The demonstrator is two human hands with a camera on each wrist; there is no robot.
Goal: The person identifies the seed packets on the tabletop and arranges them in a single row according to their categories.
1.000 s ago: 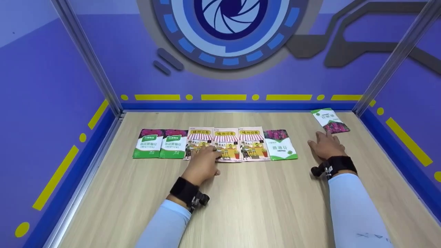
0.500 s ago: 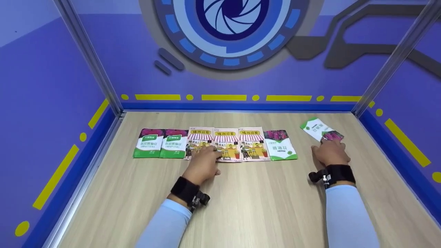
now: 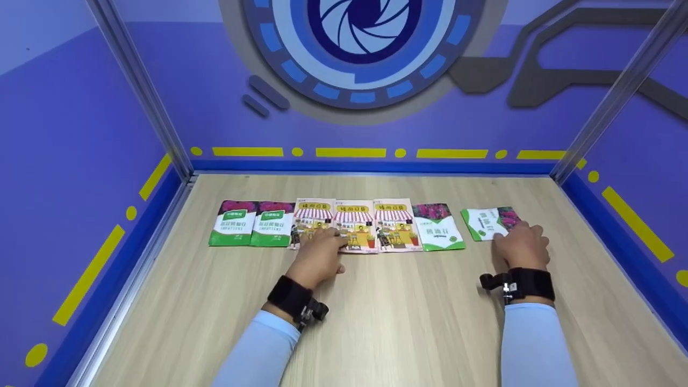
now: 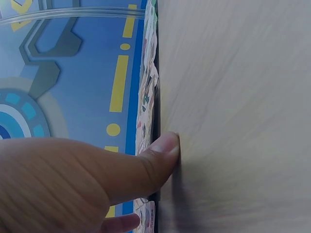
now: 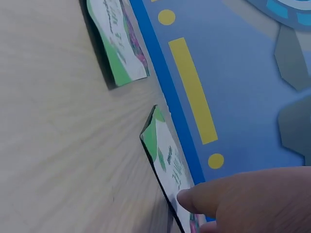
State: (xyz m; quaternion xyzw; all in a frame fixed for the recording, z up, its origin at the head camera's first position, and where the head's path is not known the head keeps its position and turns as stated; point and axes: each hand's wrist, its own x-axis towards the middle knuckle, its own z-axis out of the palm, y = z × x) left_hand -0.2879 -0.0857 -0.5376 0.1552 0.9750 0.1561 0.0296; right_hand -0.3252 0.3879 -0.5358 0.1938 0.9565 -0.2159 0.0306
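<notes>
My left hand (image 3: 317,255) rests on the left and middle pink seed packets (image 3: 353,231) in the row; its thumb (image 4: 163,145) touches the table in the left wrist view. On the right, my right hand (image 3: 522,247) lies over the purple-flower end of a separate green and white seed packet (image 3: 484,221), which lies turned sideways. The thumb (image 5: 194,200) presses on that packet's face in the right wrist view; its other fingers are mostly hidden. Across a small gap to its left is a green and white packet (image 3: 438,231), the row's right end.
Two green and white flower packets (image 3: 231,226) form the row's left end. Another pink packet (image 3: 396,228) lies right of my left hand. The wooden table (image 3: 403,317) is bounded by blue-purple panels (image 3: 344,129) at the back and sides.
My right hand has drawn the separate packet from the back right corner toward the row and turned it sideways. The left hand and the row have stayed in place.
</notes>
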